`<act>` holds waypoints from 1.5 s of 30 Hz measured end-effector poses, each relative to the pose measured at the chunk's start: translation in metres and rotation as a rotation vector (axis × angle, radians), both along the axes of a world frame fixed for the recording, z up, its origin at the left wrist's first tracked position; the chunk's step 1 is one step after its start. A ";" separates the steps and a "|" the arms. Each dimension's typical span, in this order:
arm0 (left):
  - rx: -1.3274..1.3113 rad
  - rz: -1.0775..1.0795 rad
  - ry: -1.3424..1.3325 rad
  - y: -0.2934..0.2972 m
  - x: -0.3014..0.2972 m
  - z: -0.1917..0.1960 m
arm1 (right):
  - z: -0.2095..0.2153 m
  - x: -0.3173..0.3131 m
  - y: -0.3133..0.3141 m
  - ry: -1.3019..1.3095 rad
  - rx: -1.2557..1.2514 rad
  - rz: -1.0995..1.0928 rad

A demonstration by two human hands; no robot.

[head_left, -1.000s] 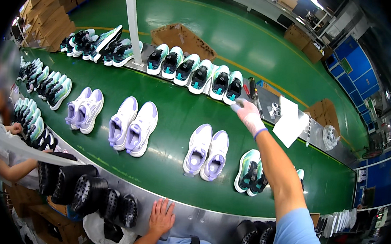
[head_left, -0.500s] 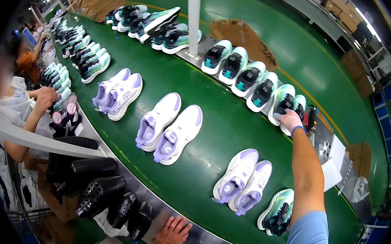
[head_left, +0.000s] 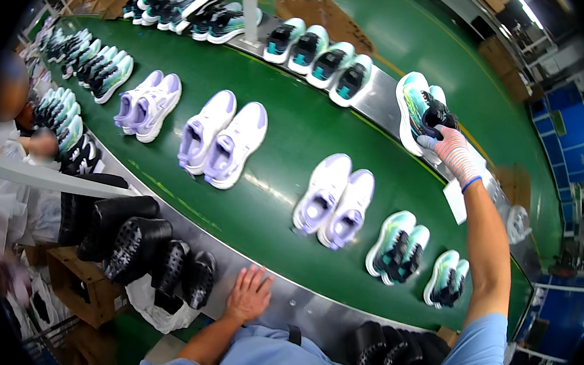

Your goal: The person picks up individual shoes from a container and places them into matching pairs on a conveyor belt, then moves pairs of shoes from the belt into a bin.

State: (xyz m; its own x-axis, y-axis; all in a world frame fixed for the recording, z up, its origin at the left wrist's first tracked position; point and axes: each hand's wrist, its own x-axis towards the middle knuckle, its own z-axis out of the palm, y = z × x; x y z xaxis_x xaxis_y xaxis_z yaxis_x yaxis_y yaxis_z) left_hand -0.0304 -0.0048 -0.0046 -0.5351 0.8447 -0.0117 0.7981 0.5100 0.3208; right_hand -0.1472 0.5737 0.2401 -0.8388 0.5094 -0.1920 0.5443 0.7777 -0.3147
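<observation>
My right hand (head_left: 451, 148), in a thin striped glove, grips a pair of mint-green and black sneakers (head_left: 417, 113) by their heel ends, above the far metal ledge. My left hand (head_left: 250, 296) lies flat, fingers stretched, on the metal border along the near side of the green conveyor belt (head_left: 267, 242). Beside the held pair, several matching sneakers (head_left: 330, 63) stand in a row on the ledge. On the belt are white and lilac sneakers (head_left: 328, 198) in pairs. Nearer my right arm sit two mint-green pairs, one of them the sneakers (head_left: 396, 247) closest to the lilac pair.
Black shoe lasts (head_left: 140, 242) stand along the near border, left of my left hand. A white post (head_left: 249, 7) rises from the far ledge. Another person (head_left: 13, 154) works at the left. More mint sneakers (head_left: 102, 68) crowd the belt's far left end. A cardboard box (head_left: 329, 17) lies beyond the ledge.
My right hand has lifted the end pair of mint sneakers off the row and away from it. The view has shifted, with a second mint pair now visible on the belt. My left hand stays flat.
</observation>
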 end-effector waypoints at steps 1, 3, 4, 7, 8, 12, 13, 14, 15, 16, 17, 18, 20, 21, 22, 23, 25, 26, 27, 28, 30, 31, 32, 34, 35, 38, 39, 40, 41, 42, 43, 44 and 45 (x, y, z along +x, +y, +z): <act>0.018 -0.021 0.006 0.000 -0.003 -0.001 | 0.013 0.022 0.005 0.008 0.072 0.009; 0.014 -0.012 -0.029 0.000 0.000 0.002 | 0.062 0.064 -0.006 0.022 0.026 -0.028; 0.014 -0.008 -0.023 0.001 0.001 0.006 | 0.088 0.078 -0.024 0.042 -0.072 -0.063; 0.052 -0.017 -0.111 0.007 -0.003 0.020 | 0.120 0.111 -0.065 0.244 -0.327 -0.199; 0.042 0.008 -0.099 0.006 0.003 0.024 | 0.128 0.107 -0.089 0.221 -0.417 -0.247; 0.087 0.146 -0.173 0.002 0.025 0.039 | 0.062 0.064 -0.209 0.452 -0.821 -0.145; 0.094 0.137 -0.368 0.001 0.033 0.052 | 0.022 0.055 -0.228 0.552 -0.829 -0.070; 0.095 0.148 -0.561 -0.004 0.041 0.062 | -0.010 0.041 -0.260 0.530 -0.898 -0.136; 0.097 0.151 -0.552 -0.008 0.050 0.071 | -0.040 0.031 -0.281 0.533 -0.790 -0.127; 0.098 0.046 -0.565 -0.015 0.058 0.077 | -0.074 0.021 -0.298 0.532 -0.690 -0.120; 0.098 -0.068 -0.580 -0.019 0.063 0.086 | -0.111 0.014 -0.306 0.521 -0.760 -0.122; 0.094 -0.071 -0.578 -0.025 0.065 0.100 | -0.140 0.008 -0.312 0.511 -0.828 -0.124; 0.088 0.044 -0.700 -0.038 0.071 0.126 | -0.163 0.006 -0.330 0.348 -0.440 -0.052; 0.087 0.066 -0.714 -0.046 0.076 0.128 | -0.166 0.009 -0.344 0.240 -0.307 0.003; 0.130 0.112 -0.707 -0.053 0.077 0.129 | -0.167 0.011 -0.347 0.223 -0.315 0.013; 0.172 0.153 -0.698 -0.056 0.077 0.131 | -0.165 0.012 -0.341 0.148 -0.274 -0.028; 0.174 0.181 -0.745 -0.057 0.076 0.151 | -0.157 0.023 -0.332 -0.001 -0.178 -0.096; 0.201 0.180 -0.756 -0.055 0.074 0.155 | -0.151 0.028 -0.319 -0.048 -0.102 -0.124; 0.247 0.209 -0.772 -0.054 0.074 0.155 | -0.147 0.034 -0.307 -0.104 -0.035 -0.151; 0.248 0.209 -0.776 -0.052 0.070 0.154 | -0.142 0.037 -0.301 -0.156 0.030 -0.176; -0.198 0.484 -0.804 -0.048 0.061 0.151 | -0.135 0.037 -0.292 -0.260 0.091 -0.209; -0.358 0.487 -0.753 -0.050 0.056 0.149 | -0.140 0.040 -0.289 -0.301 0.116 -0.198; -0.385 0.480 -0.759 -0.059 0.059 0.144 | -0.145 0.044 -0.286 -0.351 0.074 -0.190; -0.161 0.668 -0.516 -0.078 0.060 0.132 | -0.135 0.048 -0.307 -0.428 0.118 -0.203; -0.053 0.742 -0.487 -0.085 0.062 0.130 | -0.122 0.052 -0.317 -0.365 0.161 -0.136; 0.104 0.834 -0.522 -0.099 0.069 0.116 | -0.087 0.093 -0.361 -0.277 0.001 0.114; 0.228 0.751 -0.482 -0.098 0.072 0.106 | -0.114 0.116 -0.371 -0.194 -0.106 0.259; 0.226 0.754 -0.491 -0.092 0.072 0.099 | -0.105 0.132 -0.393 -0.142 -0.315 0.378; 0.318 0.775 -0.571 -0.079 0.071 0.099 | -0.146 0.151 -0.406 0.158 -0.472 0.502; 0.409 0.816 -0.646 -0.075 0.070 0.095 | -0.150 0.158 -0.426 0.082 -0.608 0.503; 0.425 0.781 -0.573 -0.074 0.066 0.084 | -0.153 0.161 -0.437 0.078 -0.568 0.629; 0.440 0.749 -0.497 -0.073 0.062 0.073 | -0.171 0.160 -0.448 0.164 -0.797 0.592; 0.500 0.844 -0.628 -0.065 0.054 0.072 | -0.169 0.156 -0.454 0.210 -0.719 0.597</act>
